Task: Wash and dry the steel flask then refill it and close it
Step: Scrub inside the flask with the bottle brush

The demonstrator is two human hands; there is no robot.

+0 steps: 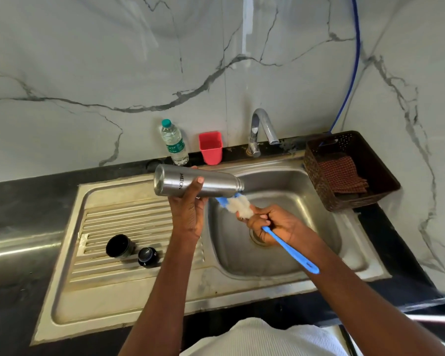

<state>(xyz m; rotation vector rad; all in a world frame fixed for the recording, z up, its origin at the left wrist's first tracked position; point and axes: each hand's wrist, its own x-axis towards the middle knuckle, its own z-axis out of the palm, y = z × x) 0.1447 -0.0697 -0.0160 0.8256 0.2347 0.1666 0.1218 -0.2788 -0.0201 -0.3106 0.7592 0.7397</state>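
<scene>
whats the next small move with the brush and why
Probably swing the brush tip up and slide it into the flask mouth. The left hand holds the flask on its side over the sink, mouth open toward the right hand, and the bristles lie just below the neck, outside it.

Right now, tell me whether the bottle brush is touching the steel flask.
Cannot tell. In the head view the bottle brush bristles sit just under the steel flask neck, overlapping it by the mouth, but a single view shows neither contact nor a gap plainly.
</scene>
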